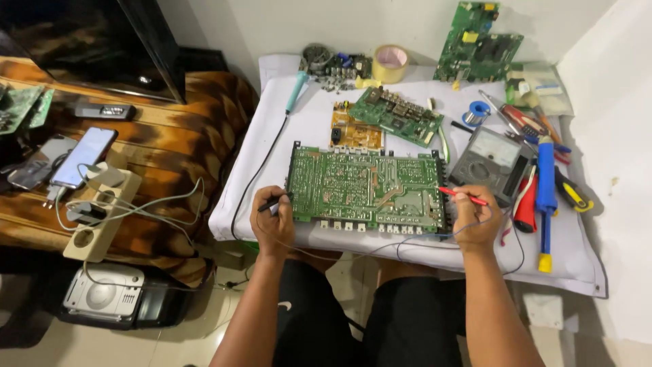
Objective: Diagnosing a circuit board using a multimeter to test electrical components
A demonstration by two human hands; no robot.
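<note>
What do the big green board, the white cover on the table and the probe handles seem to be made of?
Big green board: probably rigid laminate, matte green, with pale traces. White cover: apparently cloth, creased and draped. Red probe and black probe: likely smooth plastic.

Our left arm: bare, it reaches forward from the lower middle of the view.
Our left hand [272, 223]: closed in a loose fist, knuckles up, fingers pinched together as if on a pen.
Our right arm: bare too, it reaches forward from the lower right.
Our right hand [475, 219]: curled, thumb and first finger pinched together, back of the hand up.
Our two hands: well apart, about level with each other.
Our legs: in black shorts, knees spread below our arms.
</note>
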